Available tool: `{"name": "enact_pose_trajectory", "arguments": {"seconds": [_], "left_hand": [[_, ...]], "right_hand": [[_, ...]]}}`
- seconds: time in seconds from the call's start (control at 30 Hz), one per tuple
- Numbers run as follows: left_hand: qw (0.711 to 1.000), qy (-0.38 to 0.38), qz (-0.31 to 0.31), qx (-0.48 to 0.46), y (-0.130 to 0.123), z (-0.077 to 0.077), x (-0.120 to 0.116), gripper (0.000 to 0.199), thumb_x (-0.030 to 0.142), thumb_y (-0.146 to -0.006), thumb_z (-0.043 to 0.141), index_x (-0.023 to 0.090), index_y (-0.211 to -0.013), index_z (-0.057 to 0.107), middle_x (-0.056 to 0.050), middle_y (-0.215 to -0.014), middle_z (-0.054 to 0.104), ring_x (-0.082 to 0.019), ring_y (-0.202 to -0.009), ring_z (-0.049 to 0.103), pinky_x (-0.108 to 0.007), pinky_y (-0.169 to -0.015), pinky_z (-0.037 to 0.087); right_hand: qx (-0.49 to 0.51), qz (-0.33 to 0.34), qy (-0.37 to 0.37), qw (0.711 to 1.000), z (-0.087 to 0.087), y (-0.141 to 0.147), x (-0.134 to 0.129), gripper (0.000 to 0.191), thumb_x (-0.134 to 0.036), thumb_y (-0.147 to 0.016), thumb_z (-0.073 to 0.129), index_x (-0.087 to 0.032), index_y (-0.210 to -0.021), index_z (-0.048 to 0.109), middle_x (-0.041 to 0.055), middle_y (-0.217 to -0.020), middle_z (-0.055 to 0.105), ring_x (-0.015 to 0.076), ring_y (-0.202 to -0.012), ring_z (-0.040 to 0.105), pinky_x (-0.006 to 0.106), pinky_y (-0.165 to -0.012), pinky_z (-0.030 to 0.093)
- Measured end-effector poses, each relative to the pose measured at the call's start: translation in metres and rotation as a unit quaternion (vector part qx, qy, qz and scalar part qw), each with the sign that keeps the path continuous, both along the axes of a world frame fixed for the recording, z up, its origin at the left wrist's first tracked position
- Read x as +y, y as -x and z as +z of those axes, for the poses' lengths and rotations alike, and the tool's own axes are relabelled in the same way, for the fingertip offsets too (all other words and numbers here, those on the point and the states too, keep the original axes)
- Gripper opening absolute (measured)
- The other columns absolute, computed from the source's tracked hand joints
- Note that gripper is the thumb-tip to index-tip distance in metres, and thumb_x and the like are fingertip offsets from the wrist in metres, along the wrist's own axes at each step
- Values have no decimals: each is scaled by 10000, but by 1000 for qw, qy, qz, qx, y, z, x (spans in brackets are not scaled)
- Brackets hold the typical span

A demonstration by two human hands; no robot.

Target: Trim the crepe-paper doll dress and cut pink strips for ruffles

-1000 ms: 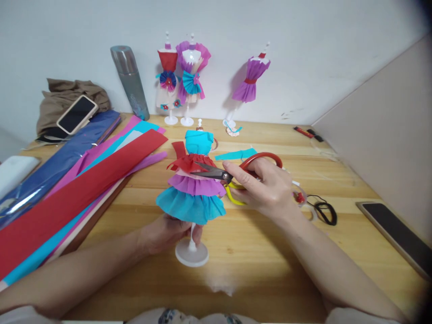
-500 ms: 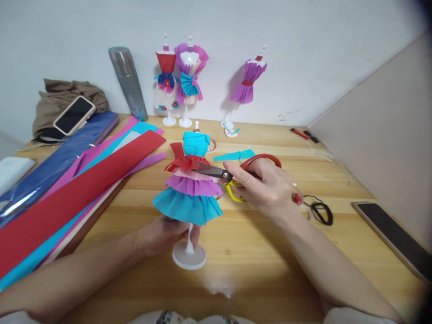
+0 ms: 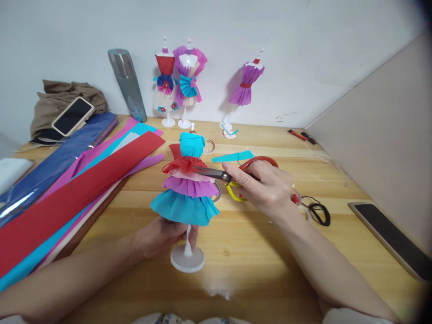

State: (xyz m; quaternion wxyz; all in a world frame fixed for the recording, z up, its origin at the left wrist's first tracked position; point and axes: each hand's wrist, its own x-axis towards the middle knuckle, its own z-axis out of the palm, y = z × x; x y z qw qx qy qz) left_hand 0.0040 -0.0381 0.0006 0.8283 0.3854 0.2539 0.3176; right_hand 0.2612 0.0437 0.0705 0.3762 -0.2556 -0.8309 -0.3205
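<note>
A small dress form (image 3: 187,256) on a white stand wears a layered crepe paper dress (image 3: 185,207) with a blue top and red, pink, purple and blue ruffles. My left hand (image 3: 165,235) grips its stand from behind, just under the skirt, with the fingers partly hidden. In my right hand (image 3: 265,186) are scissors (image 3: 216,173) with red and yellow handles. Their blades point left and look nearly closed, with the tips at the red ruffle. A red strip end (image 3: 174,150) sticks out behind the waist on the left.
Crepe paper strips (image 3: 101,175) lie along the left. Dressed forms (image 3: 165,65) and a steel flask (image 3: 128,85) stand by the wall. A blue paper strip (image 3: 232,156) lies behind the scissors; a black cord (image 3: 320,213) and a phone (image 3: 388,238) are at right.
The dress form and the scissors have shifted slightly left in view, along with the background. The blade tips stay at the red ruffle, and the blades appear a little more closed.
</note>
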Motion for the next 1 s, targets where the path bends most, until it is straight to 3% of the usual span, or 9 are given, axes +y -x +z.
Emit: {"name": "enact_pose_trajectory", "arguments": {"seconds": [0.3,0.47,0.63,0.77,0.93,1.0], "left_hand": [[1000,-20,-6,15,0,2,0,438,602,-815,722,175,-753,644,-4,-709,614,-139,-688,555,-266,-691,398],[999,-27,-13,34,2,0,0,442,603,-814,707,170,-746,649,0,-715,617,-136,-704,554,-270,-717,386],[999,-38,-18,30,1,-2,1,498,668,-795,720,180,-732,641,-8,-711,625,-145,-700,543,-270,-711,390],[998,-48,-22,39,1,1,1,494,667,-802,713,178,-749,662,-7,-717,629,-143,-707,537,-271,-709,381],[992,-98,-30,78,1,5,1,499,656,-875,630,181,-728,668,-10,-690,622,-149,-693,527,-272,-696,391],[982,-157,-36,100,2,3,3,556,705,-906,558,187,-727,653,-9,-681,623,-151,-679,551,-269,-704,431]], "right_hand": [[-14,-15,21,1000,1,-1,-1,300,-90,-959,602,-253,-1109,804,-6,-598,499,127,-575,484,268,-539,356],[19,-12,5,1000,-9,-5,3,394,-61,-903,669,-239,-1247,741,-16,-676,526,119,-623,455,273,-552,326],[21,25,24,999,-13,-7,4,477,-99,-893,687,-257,-1343,680,30,-806,612,155,-723,546,292,-615,417],[23,9,28,999,-11,-6,2,481,-133,-898,698,-319,-1341,677,21,-793,614,158,-693,556,310,-617,438],[11,12,24,1000,-7,-4,-1,463,-147,-876,740,-274,-1318,686,23,-777,597,164,-675,520,320,-605,421],[10,11,17,1000,-6,-3,-2,463,-140,-873,745,-266,-1313,675,17,-781,596,159,-673,510,312,-604,413]]}}
